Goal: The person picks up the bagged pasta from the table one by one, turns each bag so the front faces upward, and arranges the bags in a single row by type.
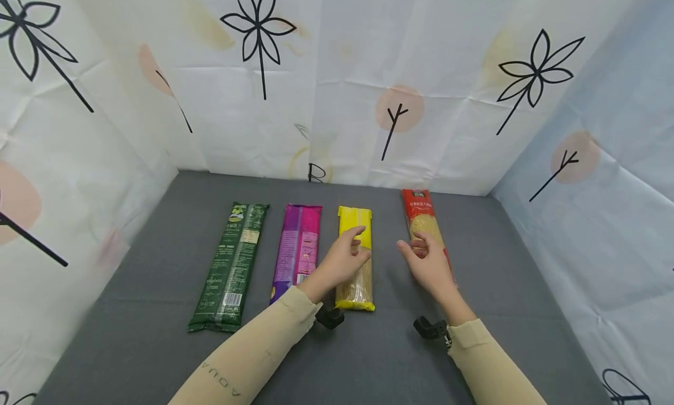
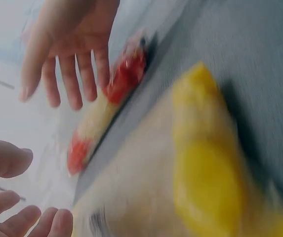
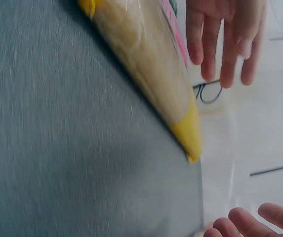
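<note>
My left hand [image 1: 343,261] hovers over the yellow noodle packet [image 1: 355,288], its fingers loosely bent with nothing between them. That packet has a clear window showing pale strands. To the right, my right hand [image 1: 427,266] is held over the red noodle packet [image 1: 419,205], covering part of it, also holding nothing. In the left wrist view the red packet [image 2: 99,116] lies beyond the yellow packet [image 2: 205,148], with the right hand [image 2: 77,44] above. The right wrist view shows the yellow packet [image 3: 146,64] on the table and the left hand's fingers [image 3: 210,44] beyond it.
A purple and pink packet [image 1: 299,241] lies left of the yellow one, partly behind the left forearm. Farther left is a dark green spaghetti packet [image 1: 230,270]. The grey table [image 1: 389,352] is bordered by patterned white cloth [image 1: 347,59] at the back and sides.
</note>
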### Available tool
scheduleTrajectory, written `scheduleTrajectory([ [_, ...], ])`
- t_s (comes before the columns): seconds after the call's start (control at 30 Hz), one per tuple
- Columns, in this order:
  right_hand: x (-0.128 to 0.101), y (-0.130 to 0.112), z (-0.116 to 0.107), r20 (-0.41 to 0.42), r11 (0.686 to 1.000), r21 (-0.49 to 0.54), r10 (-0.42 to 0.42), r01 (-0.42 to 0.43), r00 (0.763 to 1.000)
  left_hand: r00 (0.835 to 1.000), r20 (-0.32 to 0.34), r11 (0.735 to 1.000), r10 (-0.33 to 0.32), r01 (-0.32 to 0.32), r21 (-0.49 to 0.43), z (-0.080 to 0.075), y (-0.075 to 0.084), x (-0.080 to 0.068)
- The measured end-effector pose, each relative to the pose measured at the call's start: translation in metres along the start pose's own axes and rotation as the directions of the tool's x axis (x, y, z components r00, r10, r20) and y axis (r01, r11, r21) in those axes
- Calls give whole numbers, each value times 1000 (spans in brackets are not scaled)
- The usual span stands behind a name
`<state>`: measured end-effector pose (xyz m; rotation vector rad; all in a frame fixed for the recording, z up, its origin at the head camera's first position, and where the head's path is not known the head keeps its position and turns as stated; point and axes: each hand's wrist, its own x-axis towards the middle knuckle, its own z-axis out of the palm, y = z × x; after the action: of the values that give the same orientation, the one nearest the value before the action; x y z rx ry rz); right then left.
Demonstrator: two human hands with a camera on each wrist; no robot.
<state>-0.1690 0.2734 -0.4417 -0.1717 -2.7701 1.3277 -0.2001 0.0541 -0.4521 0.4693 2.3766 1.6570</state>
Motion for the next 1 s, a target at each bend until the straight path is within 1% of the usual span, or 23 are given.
scheduleTrajectory([
  [0.13, -5, -8, 9, 41, 1000, 31, -5, 4, 999, 997, -64, 999, -43, 44, 22, -12, -7, 1],
  [0.3, -9, -14, 23, 81, 999, 50, 0, -4, 997, 990, -108, 995, -93, 97, 34, -22, -16, 3],
  [0.5, -12, -16, 36, 117, 998, 67, -9, 1, 993, 986, -108, 992, -127, 128, 1, -30, -22, 5],
  [0.57, -13, -17, 38, 132, 997, 71, 3, -13, 991, 984, -113, 991, -135, 137, 2, -31, -23, 6],
  [0.8, -16, -16, 47, 170, 996, 78, 37, -51, 985, 976, -127, 983, -179, 182, 9, -30, -27, 11],
  [1.0, -17, -15, 55, 198, 992, 107, 43, -65, 979, 972, -127, 980, -196, 197, -7, -28, -29, 13],
])
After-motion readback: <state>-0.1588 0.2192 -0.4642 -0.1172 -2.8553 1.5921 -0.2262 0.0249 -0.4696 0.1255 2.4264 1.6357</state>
